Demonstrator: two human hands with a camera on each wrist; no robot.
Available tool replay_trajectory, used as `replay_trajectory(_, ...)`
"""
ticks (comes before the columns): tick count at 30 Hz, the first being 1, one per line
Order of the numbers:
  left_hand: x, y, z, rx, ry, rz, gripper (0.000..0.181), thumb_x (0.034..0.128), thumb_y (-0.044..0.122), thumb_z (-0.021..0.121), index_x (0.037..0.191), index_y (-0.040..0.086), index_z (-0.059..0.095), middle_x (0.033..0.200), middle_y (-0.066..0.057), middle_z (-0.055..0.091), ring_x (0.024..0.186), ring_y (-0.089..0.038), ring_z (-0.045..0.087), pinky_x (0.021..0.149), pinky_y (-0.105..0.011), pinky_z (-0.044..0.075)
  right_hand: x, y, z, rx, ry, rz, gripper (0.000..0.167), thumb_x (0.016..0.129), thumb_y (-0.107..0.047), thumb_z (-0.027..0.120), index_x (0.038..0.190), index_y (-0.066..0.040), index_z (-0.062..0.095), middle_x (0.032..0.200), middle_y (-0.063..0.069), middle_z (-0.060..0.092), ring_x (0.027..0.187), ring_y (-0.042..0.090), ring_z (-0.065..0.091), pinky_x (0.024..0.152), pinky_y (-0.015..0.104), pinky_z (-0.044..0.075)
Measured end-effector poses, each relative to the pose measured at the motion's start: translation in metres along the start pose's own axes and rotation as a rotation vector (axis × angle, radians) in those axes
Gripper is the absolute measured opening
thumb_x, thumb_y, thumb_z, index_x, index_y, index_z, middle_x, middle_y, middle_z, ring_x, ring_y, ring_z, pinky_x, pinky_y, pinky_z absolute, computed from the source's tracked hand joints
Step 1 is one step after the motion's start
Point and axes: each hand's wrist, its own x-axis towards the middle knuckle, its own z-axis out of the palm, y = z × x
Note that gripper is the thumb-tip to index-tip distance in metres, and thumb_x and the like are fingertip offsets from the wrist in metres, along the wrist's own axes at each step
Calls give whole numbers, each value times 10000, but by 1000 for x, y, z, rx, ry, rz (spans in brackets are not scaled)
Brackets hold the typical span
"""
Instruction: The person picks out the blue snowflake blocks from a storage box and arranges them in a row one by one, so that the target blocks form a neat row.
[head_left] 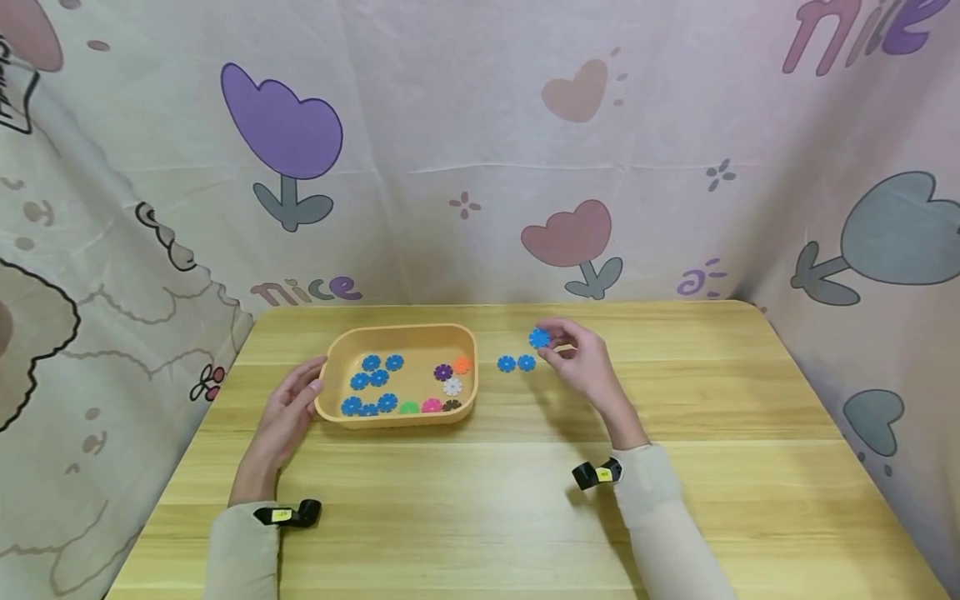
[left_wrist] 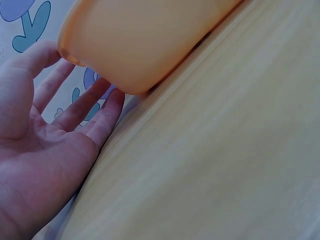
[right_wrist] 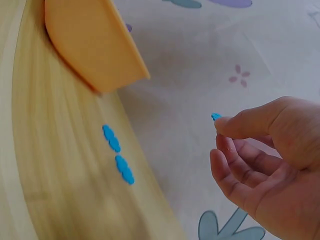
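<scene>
Look at the right wrist view: your right hand [head_left: 581, 360] hides most of the blue disc [head_left: 539, 337], its pinching grip holding it above the worktop [head_left: 540, 517], near two more blue discs [head_left: 507, 364]. Your left hand [head_left: 288, 407] extends its fingers against the tray [head_left: 397, 422], which the left wrist view crops at the top.
</scene>
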Motion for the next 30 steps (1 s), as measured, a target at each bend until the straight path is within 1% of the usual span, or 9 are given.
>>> replay_trajectory(4,0,1,-1,4,-3,-4,475,1101,58,444,1562,-10,350,1499,-48,462,1326,-139,520,1032,-231,494,1,9,-1,-13,7,35,337,887,47,766,1209,-35,706,1014,126,670,916,242,654,851,404,609)
replay_trajectory(6,-1,1,-1,6,-1,-2,474,1102,59,443,1561,-12,351,1499,-43,464,1326,-139,518,1027,-226,496,2,12,-2,-18,8,47,337,882,54,768,1202,-31,706,1016,139,674,919,254,653,850,423,608)
replay_trajectory(9,-3,1,-1,9,5,4,474,1102,61,444,1558,-23,349,1496,-42,468,1324,-138,519,1016,-218,501,2,19,-1,-32,4,66,339,879,62,766,1203,-13,702,1024,158,672,924,266,648,847,414,607)
replay_trajectory(13,-4,1,-1,12,8,9,475,1104,65,439,1557,-36,340,1498,-57,462,1328,-143,516,1011,-215,503,3,31,0,-53,-16,100,332,891,62,750,1213,6,691,1039,166,662,932,265,637,855,373,604)
replay_trajectory(19,-3,1,-1,13,13,8,474,1105,64,435,1559,-36,339,1498,-66,459,1331,-137,512,1017,-211,497,3,45,3,-85,-58,154,344,900,74,724,1236,20,675,1037,159,662,939,261,629,890,371,586)
replay_trajectory(22,-2,1,0,15,14,6,474,1104,66,439,1557,-35,342,1493,-61,463,1329,-136,515,1017,-213,498,2,50,4,-105,-74,172,343,905,60,726,1241,18,674,1025,149,666,925,254,627,873,365,577)
replay_trajectory(30,1,2,2,15,13,-5,479,1101,77,460,1558,-18,354,1493,-47,467,1321,-129,519,1009,-220,507,0,59,8,-147,-71,191,322,904,19,753,1220,11,689,1006,138,672,896,241,626,814,338,562)
